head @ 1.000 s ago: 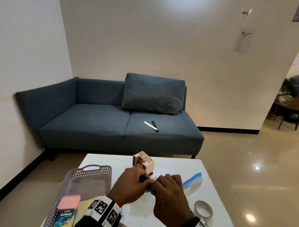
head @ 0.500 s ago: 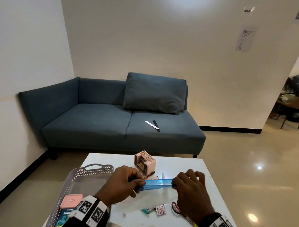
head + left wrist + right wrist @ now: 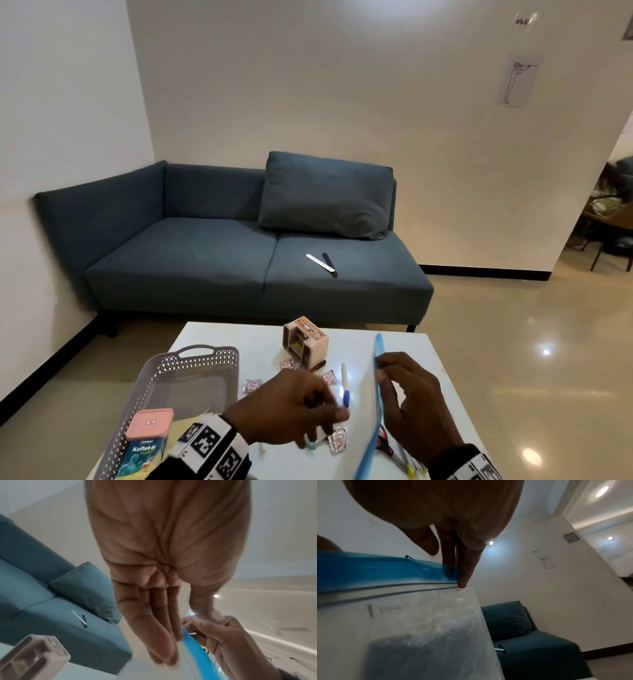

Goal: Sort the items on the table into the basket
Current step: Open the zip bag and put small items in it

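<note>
The right hand (image 3: 411,397) pinches the zip bag (image 3: 376,404) by its blue strip, long axis running 12 to 6, while the nearer left hand (image 3: 291,407), fingers straight, hovers over sweets (image 3: 337,442) on the worktop (image 3: 233,339), basket (image 3: 191,377) at 9 o'clock.

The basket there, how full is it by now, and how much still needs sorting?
The basket holds only a pink-lidded tub at its near end, over something yellow. In hand: the right hand holds a blue-edged zip bag; the left hand reaches over the table. Still left: candy packets, a pen, a pink box and scissors.
</note>
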A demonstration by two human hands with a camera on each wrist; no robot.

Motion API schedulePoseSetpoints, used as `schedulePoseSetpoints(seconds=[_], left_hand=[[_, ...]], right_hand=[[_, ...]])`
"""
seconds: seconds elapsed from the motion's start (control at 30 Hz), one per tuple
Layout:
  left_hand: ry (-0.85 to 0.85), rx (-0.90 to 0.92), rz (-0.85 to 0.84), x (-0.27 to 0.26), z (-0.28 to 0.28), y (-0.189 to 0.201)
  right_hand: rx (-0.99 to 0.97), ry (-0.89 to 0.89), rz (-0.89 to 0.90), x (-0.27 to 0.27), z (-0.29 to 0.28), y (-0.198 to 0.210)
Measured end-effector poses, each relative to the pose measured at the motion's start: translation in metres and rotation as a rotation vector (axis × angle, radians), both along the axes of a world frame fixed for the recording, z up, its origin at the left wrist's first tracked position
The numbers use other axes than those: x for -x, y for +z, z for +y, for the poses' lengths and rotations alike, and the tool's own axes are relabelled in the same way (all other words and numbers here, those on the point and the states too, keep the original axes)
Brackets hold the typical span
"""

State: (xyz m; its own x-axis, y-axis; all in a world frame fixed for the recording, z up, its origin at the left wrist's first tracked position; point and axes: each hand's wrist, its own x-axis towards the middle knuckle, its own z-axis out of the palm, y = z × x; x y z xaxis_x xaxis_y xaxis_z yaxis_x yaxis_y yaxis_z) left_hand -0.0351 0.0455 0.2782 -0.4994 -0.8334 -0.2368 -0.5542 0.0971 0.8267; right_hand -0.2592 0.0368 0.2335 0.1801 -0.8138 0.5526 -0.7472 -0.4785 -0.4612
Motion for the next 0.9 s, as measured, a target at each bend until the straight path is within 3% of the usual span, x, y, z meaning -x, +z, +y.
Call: schedulePoseSetpoints(seconds=[0.13,0.23,0.33,0.43,0.53,0.63,0.77,0.9], left_hand=[[0.274,0.085,0.206,0.022,-0.003,-0.006],[0.450,0.068,0.310,0.026,-0.006,-0.007],[0.521,0.021,0.422,0.024,-0.008,-0.009],[0.550,0.077,0.377,0.026,-0.007,-0.011],[0.573,0.128,0.338,0.025,-0.006,-0.013],[0.584,0.143,0.300,0.022,-0.006,-0.013],[0.556,0.204,0.112,0.023,-0.007,-0.015],[0.567,0.214,0.034,0.024,-0.011,-0.016]], right_hand=[[-0.042,0.205,-0.002,-0.029,0.007,0.000],[-0.050,0.209,-0.055,-0.037,0.005,-0.004],[-0.023,0.192,-0.123,-0.038,0.004,-0.003],[-0.005,0.140,-0.182,-0.043,0.008,0.001],[-0.151,-0.034,-0.296,-0.048,0.008,0.008],[-0.266,-0.061,-0.211,-0.046,0.005,0.010],[-0.258,-0.077,-0.122,-0.051,0.007,0.011],[-0.221,-0.121,-0.124,-0.060,0.013,0.012]])
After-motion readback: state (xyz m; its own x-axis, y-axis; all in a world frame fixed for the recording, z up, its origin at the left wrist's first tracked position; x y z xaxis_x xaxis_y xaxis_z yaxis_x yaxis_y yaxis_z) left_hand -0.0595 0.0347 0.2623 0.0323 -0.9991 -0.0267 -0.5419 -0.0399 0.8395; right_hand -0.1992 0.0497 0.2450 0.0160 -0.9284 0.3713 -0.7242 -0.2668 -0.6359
